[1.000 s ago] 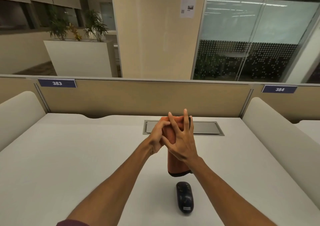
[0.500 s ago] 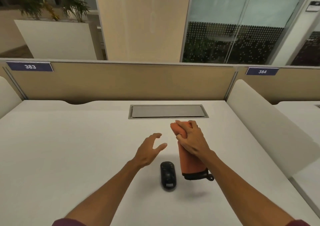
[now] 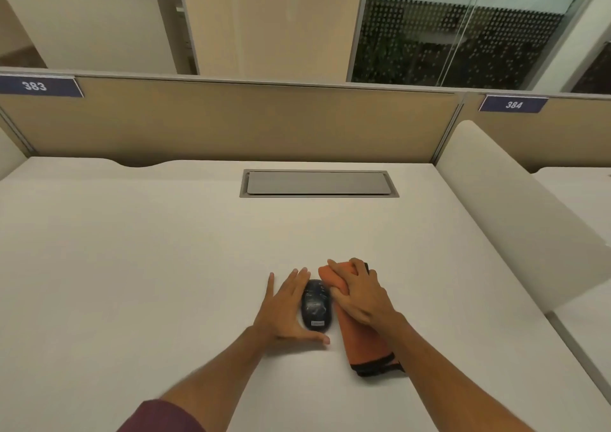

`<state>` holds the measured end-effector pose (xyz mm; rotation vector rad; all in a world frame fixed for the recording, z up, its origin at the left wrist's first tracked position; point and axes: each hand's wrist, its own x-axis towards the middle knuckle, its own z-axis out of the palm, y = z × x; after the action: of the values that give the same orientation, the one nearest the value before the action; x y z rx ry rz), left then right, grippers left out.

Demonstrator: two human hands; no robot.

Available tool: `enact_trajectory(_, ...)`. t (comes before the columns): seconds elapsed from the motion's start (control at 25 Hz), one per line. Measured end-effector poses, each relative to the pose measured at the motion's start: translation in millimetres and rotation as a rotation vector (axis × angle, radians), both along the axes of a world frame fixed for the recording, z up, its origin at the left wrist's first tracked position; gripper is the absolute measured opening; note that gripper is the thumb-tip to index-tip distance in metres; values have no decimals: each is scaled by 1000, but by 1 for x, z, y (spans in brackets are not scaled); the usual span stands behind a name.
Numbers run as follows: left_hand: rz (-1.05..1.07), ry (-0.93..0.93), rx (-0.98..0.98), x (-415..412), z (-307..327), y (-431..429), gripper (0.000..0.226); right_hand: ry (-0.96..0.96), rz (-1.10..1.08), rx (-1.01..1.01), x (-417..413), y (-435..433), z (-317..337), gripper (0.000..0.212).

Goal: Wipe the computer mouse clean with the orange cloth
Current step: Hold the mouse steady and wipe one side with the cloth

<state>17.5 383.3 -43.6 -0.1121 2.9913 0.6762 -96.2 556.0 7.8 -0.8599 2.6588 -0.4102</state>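
A black computer mouse lies on the white desk, with a small label at its near end. My left hand rests flat on the desk against the mouse's left side, fingers spread, thumb curled around its near end. The folded orange cloth, edged in black, lies just right of the mouse. My right hand grips the cloth's far end and presses it down on the desk beside the mouse.
A grey cable hatch is set into the desk further back. A beige partition with number plates 383 and 384 closes the far side. A white padded divider borders the right.
Both hands came down to the desk. The left hand let go of the cloth and moved onto the mouse's left side. The right hand lowered the cloth beside the mouse.
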Motion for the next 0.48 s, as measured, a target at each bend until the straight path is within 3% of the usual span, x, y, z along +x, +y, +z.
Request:
enact_trajectory(0.24,32,57,3,-2,-11,2,136,-19,-2,-65,8,2,-5,54)
enact_trajectory(0.48,50,90,-3,-3,-19,3,130,12,17,-4,7,-6,-12,47)
